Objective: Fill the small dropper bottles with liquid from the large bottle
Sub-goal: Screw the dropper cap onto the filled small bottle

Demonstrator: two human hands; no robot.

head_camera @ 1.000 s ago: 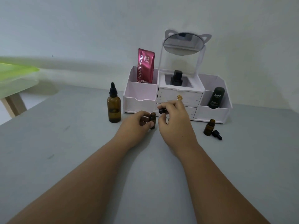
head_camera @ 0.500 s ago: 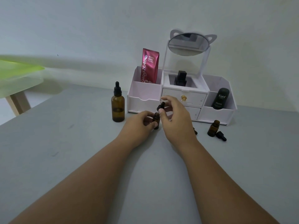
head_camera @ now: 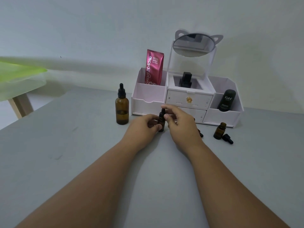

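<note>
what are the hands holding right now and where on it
The left hand grips a small bottle round its body, upright on the table. The right hand pinches that bottle's dropper cap between thumb and forefinger.

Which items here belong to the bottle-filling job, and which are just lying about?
Job: large bottle; capped small bottle in the left hand; its dropper cap, pinched by the right hand; open small bottle; loose dropper.
Lying about: organizer; pink sachet; Kahf bottle; mirror.
</note>
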